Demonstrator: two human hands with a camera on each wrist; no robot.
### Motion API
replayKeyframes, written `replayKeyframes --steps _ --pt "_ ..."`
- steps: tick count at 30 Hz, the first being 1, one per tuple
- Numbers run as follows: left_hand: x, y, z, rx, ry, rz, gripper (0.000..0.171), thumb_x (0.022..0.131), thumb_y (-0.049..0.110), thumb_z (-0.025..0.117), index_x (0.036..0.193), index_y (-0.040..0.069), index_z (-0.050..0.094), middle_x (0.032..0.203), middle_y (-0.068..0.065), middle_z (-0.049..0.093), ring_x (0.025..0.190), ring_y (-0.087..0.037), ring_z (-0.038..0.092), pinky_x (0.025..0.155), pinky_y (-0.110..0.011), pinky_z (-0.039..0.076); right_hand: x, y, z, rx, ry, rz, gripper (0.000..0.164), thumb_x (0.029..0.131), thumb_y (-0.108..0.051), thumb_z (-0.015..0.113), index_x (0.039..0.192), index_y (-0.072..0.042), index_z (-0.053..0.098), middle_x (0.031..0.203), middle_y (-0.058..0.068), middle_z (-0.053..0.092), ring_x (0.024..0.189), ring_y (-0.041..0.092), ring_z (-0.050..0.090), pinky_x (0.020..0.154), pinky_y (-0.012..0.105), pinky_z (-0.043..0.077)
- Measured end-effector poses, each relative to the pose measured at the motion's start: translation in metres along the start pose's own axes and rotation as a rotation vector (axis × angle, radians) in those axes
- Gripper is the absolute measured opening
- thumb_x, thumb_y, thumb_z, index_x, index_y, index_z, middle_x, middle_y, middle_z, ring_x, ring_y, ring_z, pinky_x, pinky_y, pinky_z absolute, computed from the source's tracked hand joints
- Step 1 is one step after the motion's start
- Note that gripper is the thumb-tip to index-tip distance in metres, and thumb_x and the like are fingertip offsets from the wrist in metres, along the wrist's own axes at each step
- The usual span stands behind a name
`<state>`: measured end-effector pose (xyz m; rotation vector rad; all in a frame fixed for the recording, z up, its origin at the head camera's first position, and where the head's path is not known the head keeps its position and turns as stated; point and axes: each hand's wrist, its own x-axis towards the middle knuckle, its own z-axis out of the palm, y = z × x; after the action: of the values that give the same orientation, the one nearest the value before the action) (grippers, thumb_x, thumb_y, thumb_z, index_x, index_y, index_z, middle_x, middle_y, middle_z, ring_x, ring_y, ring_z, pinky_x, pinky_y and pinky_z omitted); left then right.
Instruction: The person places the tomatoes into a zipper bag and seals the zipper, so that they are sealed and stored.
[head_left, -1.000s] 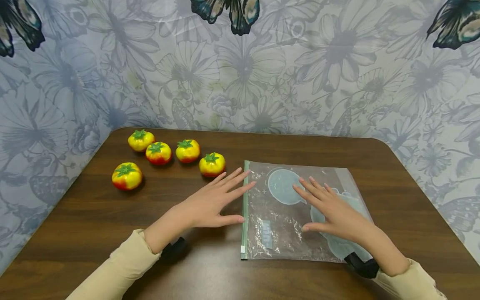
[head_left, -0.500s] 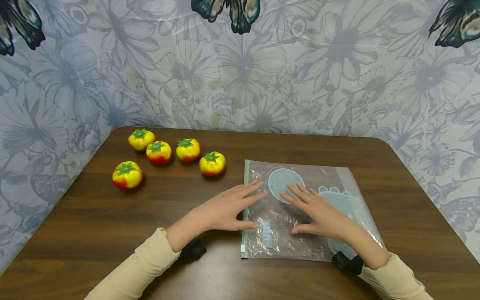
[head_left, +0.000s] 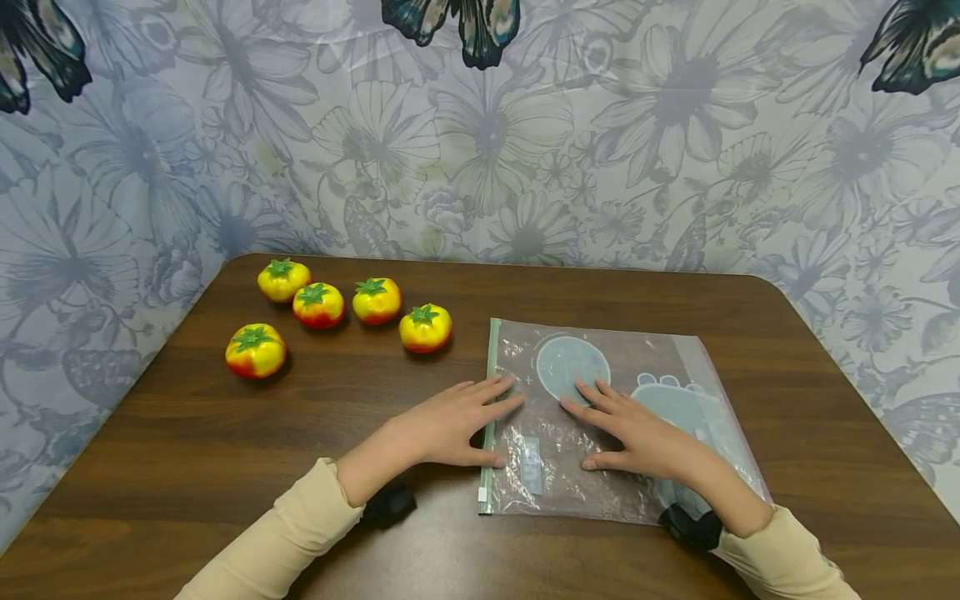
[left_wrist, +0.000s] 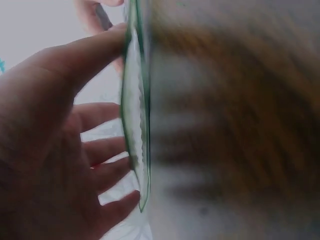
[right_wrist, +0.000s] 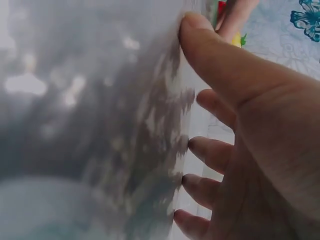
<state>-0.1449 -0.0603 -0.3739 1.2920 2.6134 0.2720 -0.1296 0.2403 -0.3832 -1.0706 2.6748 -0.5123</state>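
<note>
A clear plastic zip bag [head_left: 600, 492] with pale blue printed shapes lies flat on the table, its green zip edge [head_left: 489, 492] facing left. My left hand [head_left: 453, 421] is over that edge with fingers spread, fingertips and thumb touching the top film. In the left wrist view, the bag's mouth [left_wrist: 136, 105] gapes slightly between its green-edged sides, beside the fingers [left_wrist: 102, 150]. My right hand [head_left: 645, 433] rests its spread fingertips on the middle of the bag. In the right wrist view, its thumb [right_wrist: 200, 37] and fingers [right_wrist: 212, 152] touch the shiny film.
Several yellow-and-red, tomato-like fruits with green leafy tops stand at the table's back left, the nearest fruit [head_left: 425, 328] just left of the bag. The brown wooden table [head_left: 360, 367] ends at a floral-patterned backdrop [head_left: 480, 167].
Both hands have come down onto the bag. The left hand has moved right over the zip edge, and the right hand has shifted slightly left. The fruits have not moved.
</note>
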Motion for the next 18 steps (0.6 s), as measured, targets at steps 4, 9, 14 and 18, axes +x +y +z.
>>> replayKeyframes --steps 4,9,14,18 --pt "0.0000 0.0003 0.0008 -0.004 -0.058 -0.043 0.079 0.085 0.055 0.059 0.147 0.016 0.031 0.153 -0.010 0.018 0.138 -0.024 0.014 0.108 -0.044 0.018 0.0004 0.0004 0.0001 0.003 -0.021 0.010 0.073 0.086 -0.049 0.060 0.145 -0.016 0.036 0.151 0.019 0.019 0.134 0.045 0.011 0.099 0.064 0.020" --pt "0.0001 -0.0009 0.0018 -0.013 -0.069 -0.055 0.078 0.085 0.055 0.060 0.147 0.017 0.032 0.153 -0.009 0.018 0.138 -0.023 0.014 0.108 -0.044 0.018 0.0009 -0.0009 -0.0004 0.005 -0.017 0.015 0.072 0.085 -0.049 0.060 0.145 -0.015 0.038 0.150 0.018 0.021 0.134 0.046 0.013 0.098 0.064 0.023" --pt "-0.0004 0.0000 0.0013 -0.011 -0.065 -0.058 0.078 0.085 0.055 0.059 0.147 0.017 0.032 0.153 -0.008 0.017 0.138 -0.023 0.014 0.109 -0.043 0.017 -0.0002 -0.0021 -0.0007 -0.021 -0.005 0.019 0.071 0.085 -0.051 0.059 0.144 -0.016 0.039 0.150 0.016 0.024 0.133 0.044 0.019 0.093 0.063 0.032" --pt "-0.0018 -0.0009 0.0011 -0.012 -0.048 -0.053 0.078 0.085 0.055 0.060 0.147 0.017 0.033 0.153 -0.009 0.018 0.138 -0.024 0.015 0.108 -0.044 0.018 -0.0006 -0.0014 -0.0004 -0.045 0.029 0.014 0.067 0.087 -0.048 0.059 0.143 -0.015 0.042 0.148 0.013 0.029 0.132 0.041 0.025 0.091 0.060 0.037"
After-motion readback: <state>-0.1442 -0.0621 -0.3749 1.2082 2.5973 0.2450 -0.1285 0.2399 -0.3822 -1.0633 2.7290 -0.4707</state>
